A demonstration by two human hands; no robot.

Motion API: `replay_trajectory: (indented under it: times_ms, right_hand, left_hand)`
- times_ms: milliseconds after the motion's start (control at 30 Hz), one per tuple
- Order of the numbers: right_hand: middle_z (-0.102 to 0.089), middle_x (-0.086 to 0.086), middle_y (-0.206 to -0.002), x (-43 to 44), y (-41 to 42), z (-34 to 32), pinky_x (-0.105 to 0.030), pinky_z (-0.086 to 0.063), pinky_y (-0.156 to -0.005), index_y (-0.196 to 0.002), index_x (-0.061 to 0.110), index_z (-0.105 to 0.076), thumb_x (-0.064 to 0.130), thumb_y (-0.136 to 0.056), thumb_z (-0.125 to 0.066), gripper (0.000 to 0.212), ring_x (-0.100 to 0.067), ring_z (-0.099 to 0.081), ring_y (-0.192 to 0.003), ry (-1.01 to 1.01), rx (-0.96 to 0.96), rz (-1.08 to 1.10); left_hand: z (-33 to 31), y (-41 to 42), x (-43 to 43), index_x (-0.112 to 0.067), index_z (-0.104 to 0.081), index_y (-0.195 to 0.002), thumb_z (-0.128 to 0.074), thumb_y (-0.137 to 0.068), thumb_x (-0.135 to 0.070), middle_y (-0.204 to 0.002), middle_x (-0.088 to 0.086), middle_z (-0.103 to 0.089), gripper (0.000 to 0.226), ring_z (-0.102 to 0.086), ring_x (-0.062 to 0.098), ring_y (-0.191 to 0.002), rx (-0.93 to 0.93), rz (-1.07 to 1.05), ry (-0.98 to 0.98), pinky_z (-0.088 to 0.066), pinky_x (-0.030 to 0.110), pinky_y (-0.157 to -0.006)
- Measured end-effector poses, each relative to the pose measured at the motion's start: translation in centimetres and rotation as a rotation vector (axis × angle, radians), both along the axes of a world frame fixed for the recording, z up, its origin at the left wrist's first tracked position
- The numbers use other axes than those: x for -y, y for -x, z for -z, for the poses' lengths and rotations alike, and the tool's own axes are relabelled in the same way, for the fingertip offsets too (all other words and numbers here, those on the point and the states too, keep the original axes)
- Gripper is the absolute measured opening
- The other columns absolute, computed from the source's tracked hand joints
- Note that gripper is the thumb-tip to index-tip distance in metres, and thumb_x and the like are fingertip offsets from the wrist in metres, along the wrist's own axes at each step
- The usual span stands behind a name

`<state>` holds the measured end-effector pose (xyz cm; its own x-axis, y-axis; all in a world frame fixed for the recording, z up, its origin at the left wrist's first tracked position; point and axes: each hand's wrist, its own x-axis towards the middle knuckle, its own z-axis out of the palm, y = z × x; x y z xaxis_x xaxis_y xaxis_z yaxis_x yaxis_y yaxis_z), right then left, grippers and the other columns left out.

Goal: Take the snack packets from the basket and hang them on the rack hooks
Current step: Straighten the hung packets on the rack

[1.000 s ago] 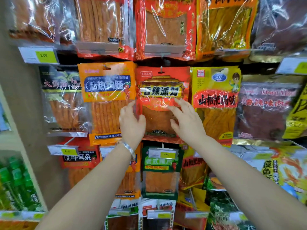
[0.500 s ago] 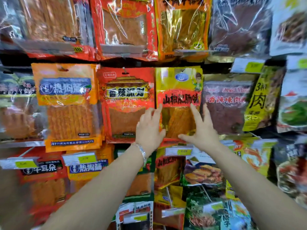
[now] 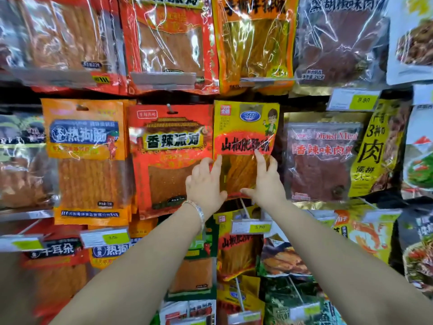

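Observation:
A yellow snack packet point(image 3: 246, 127) with a red band hangs in the middle row of the rack. My left hand point(image 3: 206, 181), with a silver bracelet on its wrist, touches the packet's lower left edge with straight fingers. Against the lower right part rests my right hand point(image 3: 266, 181), index finger up and thumb under the bottom edge. Next to it on the left, a red packet point(image 3: 168, 146) hangs from a metal hook point(image 3: 169, 108). The basket is out of view.
Hanging packets fill the rack: an orange one point(image 3: 86, 141) at the left, a dark dried-meat one point(image 3: 321, 158) at the right, more rows above and below. Price tags point(image 3: 251, 227) on hook ends jut out below my hands.
Both hands have moved right, from the red packet onto the yellow packet, and closed in on its two sides. The view has shifted right with them.

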<state>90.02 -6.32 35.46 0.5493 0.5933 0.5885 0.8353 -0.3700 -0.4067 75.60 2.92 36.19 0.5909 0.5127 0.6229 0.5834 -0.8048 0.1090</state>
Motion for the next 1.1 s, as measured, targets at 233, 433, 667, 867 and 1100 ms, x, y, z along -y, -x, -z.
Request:
replay_trajectory:
  times_ms: [233, 433, 667, 867, 1100]
  right_hand:
    - [-0.005, -0.014, -0.154, -0.6, -1.3, 0.4, -0.05, -0.043, -0.098, -0.147, 0.039, -0.003, 0.037, -0.067, -0.082, 0.112, -0.039, -0.028, -0.135, -0.057, 0.011, -0.037]
    - [-0.025, -0.008, -0.149, 0.5, -0.5, 0.1, -0.039, -0.03, -0.109, -0.144, 0.025, -0.022, 0.052, -0.077, -0.067, 0.085, -0.021, -0.027, -0.136, -0.44, -0.128, -0.176]
    - [-0.027, -0.011, -0.152, 0.7, 0.0, -3.6, -0.038, -0.021, -0.111, -0.146, 0.022, -0.027, 0.033, -0.089, -0.061, 0.068, -0.023, -0.022, -0.14, -0.559, -0.059, -0.058]
    - [-0.037, -0.014, -0.147, 1.8, 0.7, -1.5, -0.052, -0.029, -0.104, -0.133, 0.022, -0.052, 0.027, -0.085, -0.064, 0.049, -0.033, -0.032, -0.136, -0.27, 0.341, 0.009]
    - [-0.035, -0.008, -0.15, 2.7, 1.1, 0.2, -0.043, -0.022, -0.11, -0.139, 0.022, -0.046, 0.03, -0.094, -0.05, 0.046, -0.027, -0.03, -0.138, -0.03, 0.31, 0.009]
  left_hand:
    - [-0.6, 0.0, -0.5, -0.024, -0.013, -0.15, -0.065, -0.082, -0.038, -0.15, 0.007, -0.023, 0.088, -0.034, 0.03, -0.131, 0.099, 0.143, 0.098, -0.043, 0.042, -0.099]
    - [-1.1, -0.3, 0.8, -0.024, -0.026, -0.146, -0.064, -0.081, -0.028, -0.148, 0.004, -0.028, 0.076, -0.036, 0.026, -0.132, 0.321, 0.263, 0.153, -0.046, 0.039, -0.095]
    - [-1.4, -0.4, 2.0, -0.021, -0.037, -0.142, -0.061, -0.083, -0.021, -0.148, 0.003, -0.033, 0.064, -0.039, 0.025, -0.129, 0.323, 0.304, 0.053, -0.041, 0.04, -0.099]
    - [-1.4, -0.8, 2.3, -0.02, -0.041, -0.141, -0.057, -0.084, -0.022, -0.149, 0.001, -0.034, 0.059, -0.038, 0.023, -0.132, 0.234, 0.289, 0.076, -0.038, 0.039, -0.103]
    - [-0.3, 0.6, 2.2, -0.022, -0.038, -0.141, -0.056, -0.084, -0.028, -0.146, -0.001, -0.037, 0.06, -0.039, 0.021, -0.131, 0.177, 0.2, 0.119, -0.035, 0.047, -0.103]
